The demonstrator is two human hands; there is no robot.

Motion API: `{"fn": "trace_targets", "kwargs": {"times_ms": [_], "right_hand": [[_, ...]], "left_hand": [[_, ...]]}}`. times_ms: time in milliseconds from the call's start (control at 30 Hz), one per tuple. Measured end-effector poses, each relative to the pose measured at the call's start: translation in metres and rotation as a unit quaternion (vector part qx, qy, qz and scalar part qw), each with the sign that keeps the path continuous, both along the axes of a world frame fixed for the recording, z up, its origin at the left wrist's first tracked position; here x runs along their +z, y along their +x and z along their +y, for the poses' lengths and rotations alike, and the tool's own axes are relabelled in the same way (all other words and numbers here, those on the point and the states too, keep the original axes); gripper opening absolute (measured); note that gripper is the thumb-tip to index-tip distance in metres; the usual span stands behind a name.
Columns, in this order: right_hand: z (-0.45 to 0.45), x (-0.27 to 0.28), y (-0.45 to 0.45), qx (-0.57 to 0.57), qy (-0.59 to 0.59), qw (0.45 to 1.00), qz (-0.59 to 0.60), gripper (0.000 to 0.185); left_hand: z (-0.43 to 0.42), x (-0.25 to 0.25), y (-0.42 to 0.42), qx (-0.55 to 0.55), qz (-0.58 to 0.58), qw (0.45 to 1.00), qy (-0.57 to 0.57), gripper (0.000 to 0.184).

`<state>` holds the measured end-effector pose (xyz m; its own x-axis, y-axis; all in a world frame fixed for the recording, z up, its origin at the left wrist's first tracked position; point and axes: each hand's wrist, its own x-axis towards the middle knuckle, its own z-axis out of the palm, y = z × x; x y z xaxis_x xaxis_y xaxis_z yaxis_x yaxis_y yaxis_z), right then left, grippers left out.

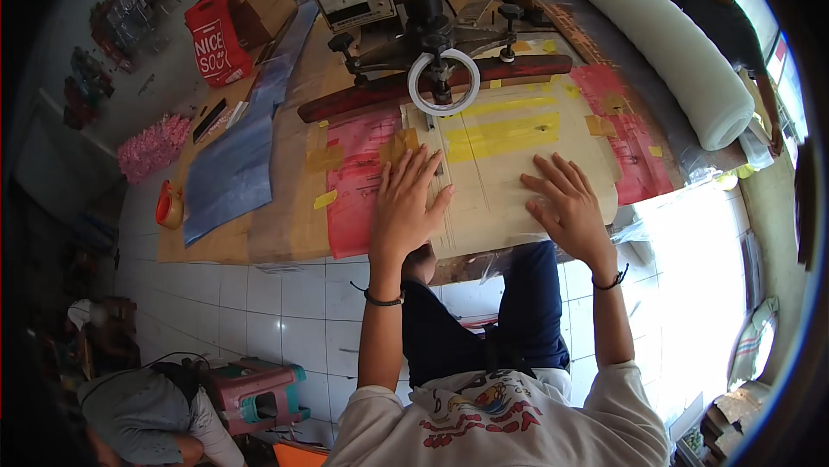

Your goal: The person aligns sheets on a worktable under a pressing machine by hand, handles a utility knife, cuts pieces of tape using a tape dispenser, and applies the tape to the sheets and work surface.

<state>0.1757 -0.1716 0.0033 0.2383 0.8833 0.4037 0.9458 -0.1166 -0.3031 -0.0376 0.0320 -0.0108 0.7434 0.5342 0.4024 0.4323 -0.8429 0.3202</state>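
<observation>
My left hand [408, 206] lies with fingers spread across the edge of a red taped sheet [354, 182] and the tan board [484, 199] beside it. Fingers apart, my right hand [572, 208] rests on the right part of the same board. Neither hand holds anything. Strips of yellow tape [505, 135] cross the board beyond my fingertips. Behind them, a dark red bar [345, 103] spans the work under a press-like machine [423, 14] with screw knobs. A white ring [420, 96] hangs at the machine's middle.
Blue sheet material [229, 173] and a tape roll [170, 205] lie at the left. A red bag [218, 40] stands by a cardboard box [259, 3]. A thick white roll [656, 44] runs along the right. One person [721, 22] stands far right; another [151, 415] is low left near stools [259, 394].
</observation>
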Motion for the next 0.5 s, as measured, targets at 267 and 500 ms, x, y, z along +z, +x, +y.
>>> {"fn": "trace_targets", "kwargs": {"times_ms": [267, 500], "right_hand": [[-0.026, -0.030, -0.039, -0.015, 0.146, 0.988, 0.053, 0.034], [-0.053, -0.046, -0.077, -0.061, 0.278, 0.952, 0.114, 0.044]], "left_hand": [[-0.011, 0.013, -0.004, -0.007, -0.067, 0.997, 0.044, 0.039], [-0.098, 0.045, -0.004, -0.050, -0.105, 0.899, -0.423, 0.035]]}}
